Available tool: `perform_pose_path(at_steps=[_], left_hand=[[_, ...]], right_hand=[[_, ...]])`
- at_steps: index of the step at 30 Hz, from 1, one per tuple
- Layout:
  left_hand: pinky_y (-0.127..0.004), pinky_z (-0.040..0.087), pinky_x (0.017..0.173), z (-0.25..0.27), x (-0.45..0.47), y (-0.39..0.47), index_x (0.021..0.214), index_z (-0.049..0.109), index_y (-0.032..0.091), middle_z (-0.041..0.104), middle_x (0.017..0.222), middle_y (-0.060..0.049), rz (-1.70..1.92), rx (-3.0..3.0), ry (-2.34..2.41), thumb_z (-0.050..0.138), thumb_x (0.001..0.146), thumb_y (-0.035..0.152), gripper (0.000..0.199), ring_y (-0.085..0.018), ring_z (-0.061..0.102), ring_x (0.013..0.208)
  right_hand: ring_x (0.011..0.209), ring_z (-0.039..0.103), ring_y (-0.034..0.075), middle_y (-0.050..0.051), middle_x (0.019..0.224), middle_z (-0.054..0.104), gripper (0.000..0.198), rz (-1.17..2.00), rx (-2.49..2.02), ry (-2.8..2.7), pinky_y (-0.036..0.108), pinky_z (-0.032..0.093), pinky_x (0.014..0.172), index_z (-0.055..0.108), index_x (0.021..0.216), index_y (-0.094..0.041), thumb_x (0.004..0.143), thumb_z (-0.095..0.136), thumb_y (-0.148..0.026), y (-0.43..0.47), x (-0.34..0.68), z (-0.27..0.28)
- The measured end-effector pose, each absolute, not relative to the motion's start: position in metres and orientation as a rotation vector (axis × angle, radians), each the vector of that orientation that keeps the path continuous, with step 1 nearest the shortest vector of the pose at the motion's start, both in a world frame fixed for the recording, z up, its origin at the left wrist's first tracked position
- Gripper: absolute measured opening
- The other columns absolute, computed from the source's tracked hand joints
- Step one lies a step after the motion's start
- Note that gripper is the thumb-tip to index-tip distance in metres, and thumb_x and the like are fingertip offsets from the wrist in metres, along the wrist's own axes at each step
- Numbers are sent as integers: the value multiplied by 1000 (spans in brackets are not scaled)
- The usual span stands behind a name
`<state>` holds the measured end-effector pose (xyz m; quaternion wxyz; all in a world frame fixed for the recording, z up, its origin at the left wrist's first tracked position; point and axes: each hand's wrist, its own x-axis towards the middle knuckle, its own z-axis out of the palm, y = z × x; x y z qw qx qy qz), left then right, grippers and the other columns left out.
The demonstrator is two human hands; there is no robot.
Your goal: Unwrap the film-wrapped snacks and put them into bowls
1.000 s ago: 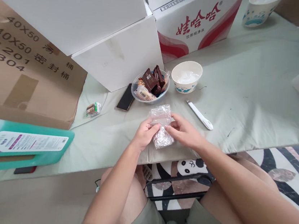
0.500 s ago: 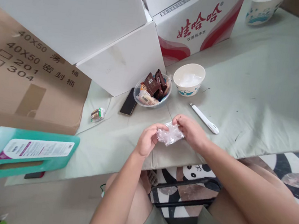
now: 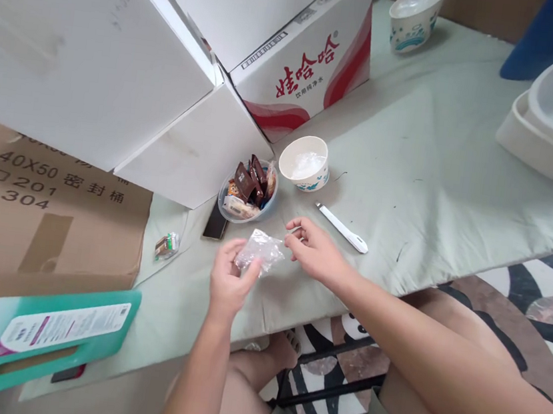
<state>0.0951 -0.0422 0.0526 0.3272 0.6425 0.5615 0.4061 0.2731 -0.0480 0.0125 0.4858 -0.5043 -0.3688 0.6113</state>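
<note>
The left hand (image 3: 227, 281) is clasped on a crumpled, clear plastic packet (image 3: 258, 250); any right hand (image 3: 319, 251) grip cannot be told. Seemingly light, limp, slippery, it is best pinched edgewise.

From where I stand, I see a wide, pale green tablecloth (image 3: 381, 213), wrinkly near its front edge. The patterned floor (image 3: 546, 307) on the right has big white, black and brown shapes. On the left, the plain floor (image 3: 129, 402) looks greyish. A brown surface (image 3: 482, 10) rises at the back. The light is soft, with blurry shadows on the cloth.
</note>
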Motion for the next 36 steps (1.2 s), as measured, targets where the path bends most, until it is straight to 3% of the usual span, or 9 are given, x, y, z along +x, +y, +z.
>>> perform_pose_path(at_steps=[2, 7, 11, 17, 20, 23, 27, 32, 36], left_hand=[[-24, 49, 63, 74, 108, -32, 110, 56, 26, 62, 79, 3, 1106, 1786, 1492, 79, 73, 27, 43, -12, 58, 65], [-26, 48, 75, 118, 173, 27, 98, 60, 23, 62, 85, 1, 946, 2316, 1374, 67, 82, 24, 18, -14, 58, 76], [-31, 46, 86, 122, 231, 85, 102, 67, 20, 64, 87, -3, 486, 2684, 1230, 60, 80, 12, 25, -19, 62, 87], [-33, 47, 81, 107, 267, 136, 101, 73, 20, 71, 90, -8, -284, 2656, 1287, 66, 66, 9, 37, -25, 65, 89], [-33, 48, 75, 109, 271, 145, 97, 72, 19, 73, 88, -8, -308, 2466, 1334, 68, 64, 12, 35, -23, 65, 80], [-34, 50, 71, 112, 276, 150, 79, 70, 18, 72, 81, -8, -324, 2255, 1359, 63, 65, 12, 17, -22, 66, 73], [-36, 50, 75, 106, 287, 154, 64, 70, 20, 67, 70, -5, -488, 2337, 1287, 60, 57, 8, 17, -25, 65, 77], [-39, 49, 83, 85, 295, 166, 68, 73, 21, 67, 69, -5, -664, 2485, 1251, 62, 51, 5, 26, -29, 66, 85], [-37, 49, 81, 67, 292, 179, 84, 77, 22, 69, 77, -7, -352, 2492, 1285, 68, 58, 16, 29, -29, 66, 91]], right_hand=[[63, 58, 12, -5, 83, 60, 21, 1457, -1263, -902, 30, 45, 64, 54, 102, -24, 84, 54, -34, -49, 276, 16], [63, 56, 14, -4, 77, 59, 15, 1422, -1258, -984, 30, 42, 61, 53, 98, -24, 85, 51, -33, -48, 276, 20], [65, 56, 16, -3, 73, 60, 11, 1383, -1294, -1064, 30, 39, 62, 52, 94, -24, 85, 50, -28, -43, 276, 22], [72, 56, 16, -1, 77, 64, 9, 1340, -1348, -1118, 30, 38, 67, 57, 92, -23, 86, 50, -24, -42, 282, 27], [72, 57, 17, 0, 77, 66, 11, 1335, -1336, -1159, 29, 38, 68, 61, 90, -22, 86, 51, -23, -44, 281, 26], [73, 58, 17, 1, 78, 67, 14, 1329, -1335, -1190, 29, 38, 69, 64, 90, -22, 86, 51, -22, -45, 280, 24], [73, 58, 17, 1, 78, 67, 14, 1335, -1336, -1210, 29, 35, 67, 65, 89, -22, 86, 51, -23, -45, 278, 23], [68, 54, 16, -1, 72, 63, 13, 1369, -1337, -1232, 28, 32, 63, 63, 86, -22, 89, 51, -26, -45, 276, 26], [67, 52, 15, -1, 71, 61, 12, 1371, -1340, -1250, 28, 31, 62, 61, 81, -22, 89, 52, -25, -46, 272, 27]])
